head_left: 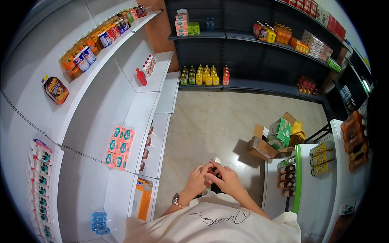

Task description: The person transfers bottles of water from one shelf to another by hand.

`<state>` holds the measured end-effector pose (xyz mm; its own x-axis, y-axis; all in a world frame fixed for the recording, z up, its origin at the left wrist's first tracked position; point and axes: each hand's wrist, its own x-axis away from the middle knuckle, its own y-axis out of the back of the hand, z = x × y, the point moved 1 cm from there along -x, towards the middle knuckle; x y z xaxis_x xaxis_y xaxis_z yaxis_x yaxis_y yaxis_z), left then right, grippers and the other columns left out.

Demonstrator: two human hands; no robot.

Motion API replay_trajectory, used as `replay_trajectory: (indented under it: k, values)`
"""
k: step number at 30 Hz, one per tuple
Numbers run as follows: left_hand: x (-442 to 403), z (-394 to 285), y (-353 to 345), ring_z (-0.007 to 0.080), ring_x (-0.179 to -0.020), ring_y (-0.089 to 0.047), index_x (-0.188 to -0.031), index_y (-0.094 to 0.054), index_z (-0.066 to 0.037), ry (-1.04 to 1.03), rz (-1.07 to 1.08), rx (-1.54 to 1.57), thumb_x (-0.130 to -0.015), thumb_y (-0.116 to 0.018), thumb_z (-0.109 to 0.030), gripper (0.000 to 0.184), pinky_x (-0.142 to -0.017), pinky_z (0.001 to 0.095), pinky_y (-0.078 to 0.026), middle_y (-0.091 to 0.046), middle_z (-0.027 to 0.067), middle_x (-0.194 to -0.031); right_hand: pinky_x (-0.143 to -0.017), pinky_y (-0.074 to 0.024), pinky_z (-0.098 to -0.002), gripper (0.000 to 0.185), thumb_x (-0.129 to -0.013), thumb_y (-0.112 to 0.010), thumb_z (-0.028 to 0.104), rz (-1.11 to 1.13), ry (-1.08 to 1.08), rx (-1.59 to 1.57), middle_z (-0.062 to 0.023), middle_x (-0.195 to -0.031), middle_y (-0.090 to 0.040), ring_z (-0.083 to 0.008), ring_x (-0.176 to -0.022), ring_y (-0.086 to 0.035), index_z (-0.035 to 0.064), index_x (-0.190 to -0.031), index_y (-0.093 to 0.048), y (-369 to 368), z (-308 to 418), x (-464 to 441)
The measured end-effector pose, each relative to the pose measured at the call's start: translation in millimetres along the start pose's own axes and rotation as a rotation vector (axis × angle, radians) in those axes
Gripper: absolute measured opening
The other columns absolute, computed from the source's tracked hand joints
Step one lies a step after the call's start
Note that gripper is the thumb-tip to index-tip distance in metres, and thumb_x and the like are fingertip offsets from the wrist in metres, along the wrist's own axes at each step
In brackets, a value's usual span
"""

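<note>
My left hand and my right hand meet in front of my body, over the floor, with their fingers bent and the fingertips touching. Whether anything small lies between the fingers is hidden. A watch sits on my left wrist. Just beyond the fingertips shows the tip of a white shoe. Neither hand touches a shelf. To the left, the closest goods are pink tissue packs; to the right, dark-capped bottles lie in a rack.
An open cardboard box with a green carton and a yellow bag stands on the floor at the right. White shelves with drinks run along the left. Dark shelves with yellow bottles line the back.
</note>
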<state>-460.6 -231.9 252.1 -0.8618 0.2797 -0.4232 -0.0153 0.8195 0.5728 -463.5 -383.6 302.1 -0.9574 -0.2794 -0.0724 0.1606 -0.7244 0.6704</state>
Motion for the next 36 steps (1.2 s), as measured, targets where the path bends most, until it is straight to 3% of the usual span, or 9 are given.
replay_trajectory:
  k: [2, 5, 7, 12, 14, 20, 30, 35, 36]
  values:
    - [-22, 9, 3, 0.0287, -0.091, -0.058, -0.117, -0.047, -0.007, 0.078, 0.072, 0.012, -0.068, -0.067, -0.004, 0.053, -0.081, 0.0408, -0.047, -0.063, 0.0080, -0.090, -0.066, -0.0495, -0.0363, 0.054, -0.085, -0.062, 0.041, 0.016, 0.003, -0.014, -0.0085, -0.078, -0.067, -0.0260, -0.071, -0.060, 0.0071, -0.127, -0.054, 4, -3, -25]
    - [-58, 29, 5, 0.0301, -0.091, -0.058, -0.116, -0.046, -0.006, 0.101, 0.119, 0.000, -0.069, -0.067, -0.006, 0.052, -0.084, 0.0427, -0.044, -0.063, 0.0082, -0.091, -0.067, -0.0494, -0.0353, 0.058, -0.086, -0.061, 0.041, 0.070, -0.048, -0.104, -0.0109, -0.079, -0.067, -0.0262, -0.070, -0.062, 0.0049, -0.129, -0.051, 13, -7, -62]
    - [-77, 47, 2, 0.0305, -0.091, -0.058, -0.116, -0.046, -0.006, 0.093, 0.105, 0.002, -0.069, -0.066, -0.007, 0.050, -0.084, 0.0431, -0.044, -0.063, 0.0092, -0.092, -0.067, -0.0491, -0.0326, 0.056, -0.087, -0.062, 0.035, 0.125, -0.086, -0.158, -0.0138, -0.082, -0.066, -0.0245, -0.072, -0.064, 0.0068, -0.132, -0.048, 18, -12, -86]
    - [-141, 84, 3, 0.0323, -0.092, -0.057, -0.115, -0.044, -0.004, 0.036, 0.159, -0.009, -0.072, -0.065, -0.011, 0.048, -0.083, 0.0436, -0.043, -0.061, 0.0132, -0.093, -0.069, -0.0490, -0.0325, 0.056, -0.088, -0.060, 0.036, 0.163, -0.142, -0.224, -0.0148, -0.083, -0.067, -0.0245, -0.073, -0.065, 0.0056, -0.133, -0.047, 33, -25, -156]
    - [-166, 102, -4, 0.0351, -0.092, -0.057, -0.115, -0.043, 0.000, 0.092, 0.324, -0.010, -0.074, -0.065, -0.014, 0.049, -0.081, 0.0440, -0.044, -0.060, 0.0172, -0.095, -0.069, -0.0490, -0.0325, 0.057, -0.088, -0.060, 0.037, 0.161, -0.125, -0.205, -0.0148, -0.083, -0.067, -0.0249, -0.073, -0.065, 0.0054, -0.134, -0.045, 37, -39, -182]
    - [-244, 146, -20, 0.0388, -0.091, -0.057, -0.113, -0.042, 0.005, 0.187, 0.474, 0.013, -0.076, -0.066, -0.018, 0.050, -0.079, 0.0454, -0.046, -0.060, 0.0220, -0.095, -0.071, -0.0495, -0.0334, 0.060, -0.090, -0.057, 0.039, 0.224, -0.123, -0.122, -0.0144, -0.079, -0.068, -0.0278, -0.075, -0.066, 0.0048, -0.136, -0.040, 55, -70, -256]
    - [-337, 208, -36, 0.0391, -0.091, -0.058, -0.114, -0.041, 0.006, 0.121, 0.417, -0.010, -0.076, -0.067, -0.021, 0.053, -0.081, 0.0457, -0.045, -0.061, 0.0225, -0.095, -0.075, -0.0494, -0.0371, 0.061, -0.090, -0.055, 0.043, 0.237, -0.121, -0.150, -0.0173, -0.086, -0.068, -0.0332, -0.081, -0.065, 0.0073, -0.137, -0.039, 68, -121, -363]
    - [-393, 238, -21, 0.0404, -0.092, -0.058, -0.114, -0.038, 0.006, 0.290, 0.474, 0.104, -0.077, -0.068, -0.023, 0.055, -0.080, 0.0468, -0.046, -0.061, 0.0218, -0.098, -0.076, -0.0496, -0.0393, 0.062, -0.089, -0.055, 0.046, 0.244, -0.125, -0.141, -0.0161, -0.091, -0.068, -0.0337, -0.083, -0.063, 0.0100, -0.137, -0.041, 77, -118, -430]
    - [-407, 250, -21, 0.0410, -0.090, -0.059, -0.113, -0.038, 0.006, 0.220, 0.451, 0.109, -0.078, -0.068, -0.021, 0.054, -0.080, 0.0473, -0.046, -0.063, 0.0206, -0.096, -0.076, -0.0498, -0.0394, 0.061, -0.089, -0.056, 0.045, 0.235, -0.142, -0.135, -0.0161, -0.091, -0.068, -0.0336, -0.083, -0.063, 0.0098, -0.137, -0.042, 81, -118, -446]
